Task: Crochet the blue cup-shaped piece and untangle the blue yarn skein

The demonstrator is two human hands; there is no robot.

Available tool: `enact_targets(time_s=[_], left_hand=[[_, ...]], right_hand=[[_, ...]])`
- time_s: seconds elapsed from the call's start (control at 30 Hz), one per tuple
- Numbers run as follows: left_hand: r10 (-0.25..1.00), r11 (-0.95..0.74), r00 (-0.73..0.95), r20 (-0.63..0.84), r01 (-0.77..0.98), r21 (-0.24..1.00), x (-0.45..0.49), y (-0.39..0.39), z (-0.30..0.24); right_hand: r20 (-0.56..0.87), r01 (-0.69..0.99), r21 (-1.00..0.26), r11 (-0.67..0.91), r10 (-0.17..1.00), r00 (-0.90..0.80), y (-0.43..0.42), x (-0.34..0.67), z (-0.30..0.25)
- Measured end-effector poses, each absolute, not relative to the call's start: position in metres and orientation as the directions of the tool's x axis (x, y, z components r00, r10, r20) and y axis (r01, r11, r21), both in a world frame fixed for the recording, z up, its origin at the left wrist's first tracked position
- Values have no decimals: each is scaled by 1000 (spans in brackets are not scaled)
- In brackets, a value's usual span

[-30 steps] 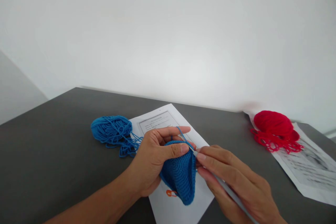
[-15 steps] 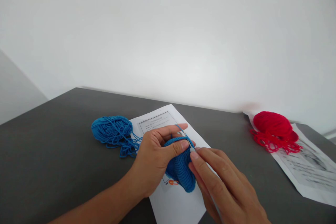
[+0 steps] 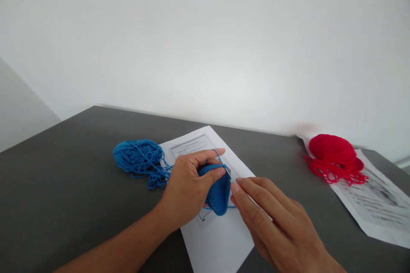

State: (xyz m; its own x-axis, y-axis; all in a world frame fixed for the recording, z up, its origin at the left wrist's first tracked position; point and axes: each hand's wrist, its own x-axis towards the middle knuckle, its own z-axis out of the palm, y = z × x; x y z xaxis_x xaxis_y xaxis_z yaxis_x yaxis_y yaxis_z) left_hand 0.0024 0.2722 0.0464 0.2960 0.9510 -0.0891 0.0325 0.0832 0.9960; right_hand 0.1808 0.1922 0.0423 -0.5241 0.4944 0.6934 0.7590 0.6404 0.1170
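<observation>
Mid-stitch, the left hand (image 3: 188,190) pinched the blue crochet piece (image 3: 218,192) while the right hand (image 3: 275,226), fingers curled on a mostly hidden hook, worked its edge; drawing the yarn (image 3: 221,158) through probably came next.

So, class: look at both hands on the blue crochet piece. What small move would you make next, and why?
Probably draw the strand through at the edge. The left hand pinches the blue crochet piece, with that strand looped over its forefinger, and the right hand has its fingertips at the edge. The hook is hidden.
</observation>
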Motion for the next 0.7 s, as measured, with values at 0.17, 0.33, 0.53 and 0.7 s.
enact_targets(time_s=[0.17,0.33,0.53,0.7], left_hand=[[956,-119,283,75,141,983,-1,278,46],[921,-262,349,172,230,937,-3,281,50],[870,-316,464,169,260,913,-6,283,51],[827,-299,548,125,239,924,-9,283,54]], right_hand=[[663,742,153,652,489,-566,191,188,43],[622,705,115,700,503,-600,191,197,48],[616,686,25,727,529,-584,192,202,58],[658,647,-213,732,597,-459,196,206,62]])
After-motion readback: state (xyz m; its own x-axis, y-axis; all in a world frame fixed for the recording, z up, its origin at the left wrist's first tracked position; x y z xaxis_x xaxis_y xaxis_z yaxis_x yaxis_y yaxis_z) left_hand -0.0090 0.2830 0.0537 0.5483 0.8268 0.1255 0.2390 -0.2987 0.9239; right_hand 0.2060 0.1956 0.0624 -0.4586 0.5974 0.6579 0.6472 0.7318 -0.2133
